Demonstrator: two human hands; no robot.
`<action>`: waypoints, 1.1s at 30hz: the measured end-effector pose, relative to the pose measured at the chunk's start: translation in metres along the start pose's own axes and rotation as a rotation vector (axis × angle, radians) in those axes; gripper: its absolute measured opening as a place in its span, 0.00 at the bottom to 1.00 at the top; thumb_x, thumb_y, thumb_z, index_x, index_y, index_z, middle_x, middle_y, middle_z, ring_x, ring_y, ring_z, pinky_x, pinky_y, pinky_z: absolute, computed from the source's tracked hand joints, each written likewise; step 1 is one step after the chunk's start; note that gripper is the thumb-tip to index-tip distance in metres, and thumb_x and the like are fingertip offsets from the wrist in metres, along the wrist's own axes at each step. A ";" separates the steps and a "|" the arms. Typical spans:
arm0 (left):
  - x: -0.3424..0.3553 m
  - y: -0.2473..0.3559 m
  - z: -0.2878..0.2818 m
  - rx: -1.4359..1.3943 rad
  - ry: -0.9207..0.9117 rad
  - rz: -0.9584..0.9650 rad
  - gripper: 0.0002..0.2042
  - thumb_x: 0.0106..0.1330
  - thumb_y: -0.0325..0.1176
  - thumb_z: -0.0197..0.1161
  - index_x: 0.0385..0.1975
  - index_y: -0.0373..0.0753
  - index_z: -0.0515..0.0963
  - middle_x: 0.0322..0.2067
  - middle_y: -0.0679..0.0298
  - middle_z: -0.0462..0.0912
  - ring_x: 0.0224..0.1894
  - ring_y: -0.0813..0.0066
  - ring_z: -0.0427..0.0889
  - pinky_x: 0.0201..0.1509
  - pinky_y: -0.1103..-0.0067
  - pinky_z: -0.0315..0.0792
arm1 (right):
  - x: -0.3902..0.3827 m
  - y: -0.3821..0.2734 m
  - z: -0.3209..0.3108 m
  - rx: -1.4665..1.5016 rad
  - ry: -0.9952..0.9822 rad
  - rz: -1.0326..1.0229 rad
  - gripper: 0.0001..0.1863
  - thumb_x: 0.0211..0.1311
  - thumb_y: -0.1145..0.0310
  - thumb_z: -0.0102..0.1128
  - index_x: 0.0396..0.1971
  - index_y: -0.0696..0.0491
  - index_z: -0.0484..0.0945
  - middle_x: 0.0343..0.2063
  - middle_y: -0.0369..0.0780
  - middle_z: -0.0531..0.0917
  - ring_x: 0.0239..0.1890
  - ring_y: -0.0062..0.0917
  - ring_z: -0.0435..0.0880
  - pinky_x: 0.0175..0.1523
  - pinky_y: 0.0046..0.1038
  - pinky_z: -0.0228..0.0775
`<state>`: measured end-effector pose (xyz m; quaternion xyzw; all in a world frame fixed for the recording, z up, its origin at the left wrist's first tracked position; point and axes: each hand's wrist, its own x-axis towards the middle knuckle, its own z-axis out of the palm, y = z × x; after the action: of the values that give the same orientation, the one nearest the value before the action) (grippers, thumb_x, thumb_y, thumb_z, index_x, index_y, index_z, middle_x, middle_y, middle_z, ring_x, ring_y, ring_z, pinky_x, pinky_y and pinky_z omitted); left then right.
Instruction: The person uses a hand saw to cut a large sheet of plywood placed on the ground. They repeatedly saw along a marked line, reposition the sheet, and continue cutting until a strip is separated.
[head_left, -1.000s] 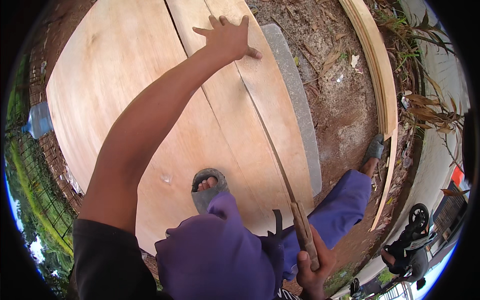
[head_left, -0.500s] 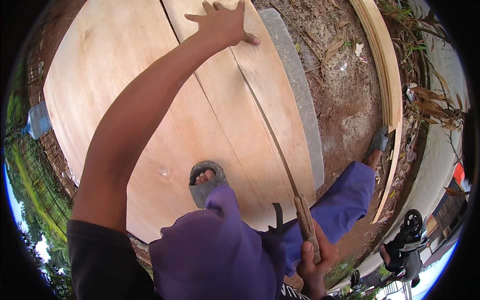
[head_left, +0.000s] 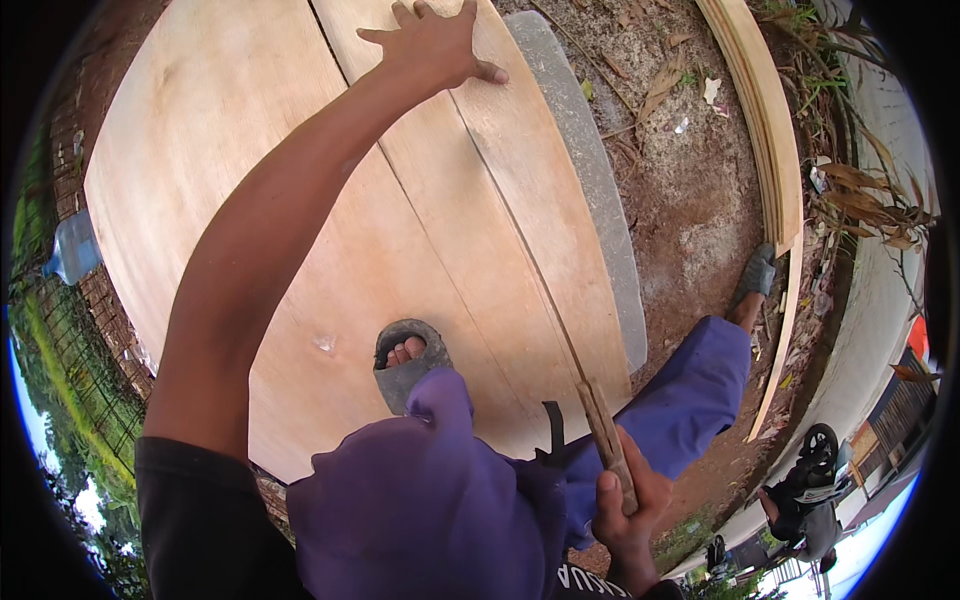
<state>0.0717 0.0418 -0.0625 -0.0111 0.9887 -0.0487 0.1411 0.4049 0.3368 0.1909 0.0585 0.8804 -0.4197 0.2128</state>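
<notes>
My left hand [head_left: 432, 48] lies flat on the plywood sheet [head_left: 240, 200] at the far side, fingers spread. Closed round the wooden handle of a handsaw [head_left: 607, 445] is my right hand [head_left: 632, 505], low and right of centre. The saw's thin blade shows edge-on as a dark line running away from the handle along a slit in the plywood; where the blade ends in the slit I cannot tell. Another long line crosses the sheet to the left of that slit. My sandalled foot [head_left: 408, 352] stands on the sheet.
A grey slab [head_left: 585, 150] juts from under the sheet's right side. Long stacked plywood strips [head_left: 765, 130] lie on the dirt, beside my other foot [head_left: 757, 275]. A plastic bottle [head_left: 75, 247] sits left, by a wire fence [head_left: 85, 370]. A parked motorbike [head_left: 815, 490] is at lower right.
The handsaw and my right hand have shifted slightly forward and left in the view. My left hand stays spread on the plywood, a little further left in the picture.
</notes>
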 end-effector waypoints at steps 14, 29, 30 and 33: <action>0.001 -0.002 0.000 0.016 -0.012 -0.006 0.59 0.45 0.78 0.69 0.79 0.62 0.54 0.72 0.42 0.64 0.75 0.30 0.55 0.65 0.19 0.46 | 0.002 0.012 0.007 0.086 0.023 0.007 0.24 0.67 0.69 0.65 0.58 0.69 0.78 0.35 0.52 0.90 0.37 0.27 0.91 0.41 0.23 0.79; -0.006 0.000 -0.006 -0.040 -0.046 0.005 0.60 0.46 0.77 0.69 0.79 0.57 0.53 0.74 0.43 0.61 0.76 0.31 0.55 0.66 0.22 0.49 | 0.001 0.015 0.002 0.047 -0.022 0.020 0.23 0.66 0.71 0.64 0.58 0.67 0.78 0.37 0.53 0.90 0.34 0.28 0.91 0.40 0.25 0.80; -0.016 0.005 -0.030 -0.115 -0.097 0.009 0.60 0.47 0.75 0.71 0.79 0.54 0.53 0.74 0.41 0.60 0.77 0.33 0.53 0.66 0.22 0.48 | -0.012 0.013 -0.006 0.021 -0.019 0.036 0.23 0.66 0.72 0.63 0.59 0.68 0.78 0.39 0.54 0.90 0.37 0.28 0.92 0.41 0.24 0.80; -0.027 0.007 -0.050 -0.173 -0.185 -0.023 0.60 0.47 0.72 0.73 0.79 0.51 0.53 0.74 0.40 0.59 0.77 0.35 0.52 0.66 0.23 0.48 | 0.018 0.012 0.017 0.099 0.025 0.068 0.23 0.66 0.71 0.65 0.58 0.67 0.79 0.35 0.50 0.90 0.31 0.25 0.90 0.38 0.24 0.79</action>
<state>0.0829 0.0542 -0.0077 -0.0391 0.9719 0.0362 0.2295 0.3976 0.3302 0.1660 0.1041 0.8585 -0.4546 0.2130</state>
